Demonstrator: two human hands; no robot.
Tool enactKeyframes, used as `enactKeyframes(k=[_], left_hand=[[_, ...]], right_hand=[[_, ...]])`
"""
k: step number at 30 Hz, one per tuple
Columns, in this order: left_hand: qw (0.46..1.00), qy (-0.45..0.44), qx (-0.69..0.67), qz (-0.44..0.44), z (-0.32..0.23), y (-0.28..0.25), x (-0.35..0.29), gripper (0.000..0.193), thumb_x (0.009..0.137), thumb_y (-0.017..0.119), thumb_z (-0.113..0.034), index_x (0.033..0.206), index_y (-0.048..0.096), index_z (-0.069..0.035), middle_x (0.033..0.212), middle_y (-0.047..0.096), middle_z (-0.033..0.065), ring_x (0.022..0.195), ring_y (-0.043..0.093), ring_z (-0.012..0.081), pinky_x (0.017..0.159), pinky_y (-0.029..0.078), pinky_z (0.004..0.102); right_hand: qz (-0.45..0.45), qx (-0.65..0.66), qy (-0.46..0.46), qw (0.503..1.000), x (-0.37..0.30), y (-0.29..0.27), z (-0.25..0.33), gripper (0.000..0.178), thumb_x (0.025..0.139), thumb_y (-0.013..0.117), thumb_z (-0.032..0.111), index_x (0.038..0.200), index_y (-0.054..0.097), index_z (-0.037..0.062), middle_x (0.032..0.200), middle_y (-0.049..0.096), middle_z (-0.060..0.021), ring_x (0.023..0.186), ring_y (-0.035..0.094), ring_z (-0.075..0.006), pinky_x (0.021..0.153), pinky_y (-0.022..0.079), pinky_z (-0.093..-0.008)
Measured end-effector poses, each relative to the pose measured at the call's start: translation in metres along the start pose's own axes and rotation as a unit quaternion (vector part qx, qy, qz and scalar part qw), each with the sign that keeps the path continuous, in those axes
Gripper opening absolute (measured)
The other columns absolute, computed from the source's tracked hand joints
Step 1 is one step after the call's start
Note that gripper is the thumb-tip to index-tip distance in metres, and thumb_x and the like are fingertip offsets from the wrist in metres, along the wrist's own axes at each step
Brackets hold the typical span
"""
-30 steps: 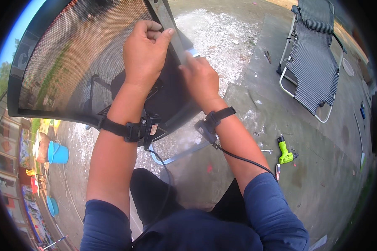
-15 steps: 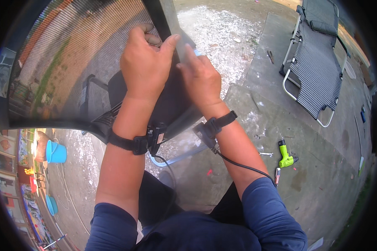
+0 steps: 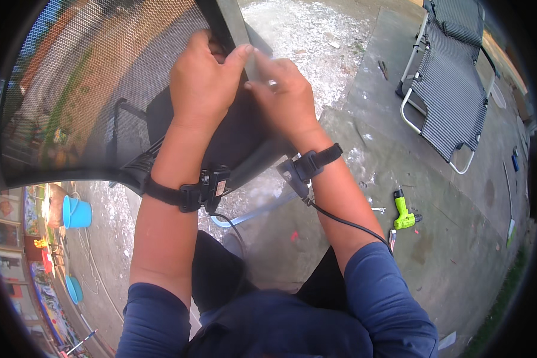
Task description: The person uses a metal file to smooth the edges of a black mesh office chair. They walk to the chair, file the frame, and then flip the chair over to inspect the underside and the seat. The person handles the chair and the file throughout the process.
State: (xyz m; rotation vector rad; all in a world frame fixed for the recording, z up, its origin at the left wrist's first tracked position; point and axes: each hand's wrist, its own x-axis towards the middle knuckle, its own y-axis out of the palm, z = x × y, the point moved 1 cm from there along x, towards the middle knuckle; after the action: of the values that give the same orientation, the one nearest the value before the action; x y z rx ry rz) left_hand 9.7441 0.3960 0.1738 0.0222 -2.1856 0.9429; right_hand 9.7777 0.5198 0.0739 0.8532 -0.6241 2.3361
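Note:
A chair with a see-through black mesh back and a dark frame stands tilted in front of me. My left hand is closed on the frame bar at the mesh's edge, its fingers curled over the mesh side and its thumb on the bar. Against the bar's other side, my right hand has its thumb and forefinger bent toward the bar. Those fingertips are blurred, and whatever they pinch is hidden. Beneath both hands lies the dark seat area, partly covered by my forearms.
A grey folding lounger stands at the far right. On the concrete to my right lie a lime-green cordless drill, a wrench and a small tube. A blue bucket and a blue basin are at left.
The chair back has shifted slightly left in view. My left hand stays on the frame bar, while my right hand's fingers have moved slightly against its side.

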Motion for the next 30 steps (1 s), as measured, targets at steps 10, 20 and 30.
enactKeyframes(k=[10, 20, 30], left_hand=[[1.000, -0.010, -0.016, -0.017, 0.001, 0.002, 0.000, 0.044, 0.078, 0.078, -0.035, 0.101, 0.063, 0.000, 0.082, 0.072, 0.0107, 0.077, 0.071, 0.0274, 0.070, 0.055, 0.0378], [1.000, -0.004, -0.015, -0.018, 0.003, 0.003, 0.001, 0.042, 0.080, 0.077, -0.032, 0.103, 0.063, 0.001, 0.083, 0.072, 0.0116, 0.077, 0.070, 0.0263, 0.071, 0.054, 0.0371], [0.999, 0.004, -0.021, -0.026, 0.003, 0.007, 0.001, 0.038, 0.081, 0.076, -0.027, 0.103, 0.062, 0.001, 0.084, 0.072, 0.0112, 0.077, 0.071, 0.0244, 0.071, 0.054, 0.0359]], right_hand=[[0.092, 0.110, 0.069, 0.987, 0.002, -0.008, -0.033, 0.056, 0.077, 0.081, 0.020, 0.128, 0.063, 0.0069, 0.111, 0.064, -0.0128, 0.099, 0.064, -0.0266, 0.086, 0.052, -0.0351], [0.089, 0.086, 0.014, 0.992, 0.021, -0.006, -0.029, 0.056, 0.077, 0.082, 0.031, 0.123, 0.065, 0.0033, 0.109, 0.067, -0.0150, 0.102, 0.064, -0.0289, 0.088, 0.051, -0.0355], [0.220, 0.220, 0.081, 0.947, 0.049, -0.011, -0.030, 0.062, 0.082, 0.080, 0.028, 0.131, 0.057, -0.0026, 0.120, 0.065, -0.0163, 0.105, 0.064, -0.0216, 0.089, 0.053, -0.0328]])
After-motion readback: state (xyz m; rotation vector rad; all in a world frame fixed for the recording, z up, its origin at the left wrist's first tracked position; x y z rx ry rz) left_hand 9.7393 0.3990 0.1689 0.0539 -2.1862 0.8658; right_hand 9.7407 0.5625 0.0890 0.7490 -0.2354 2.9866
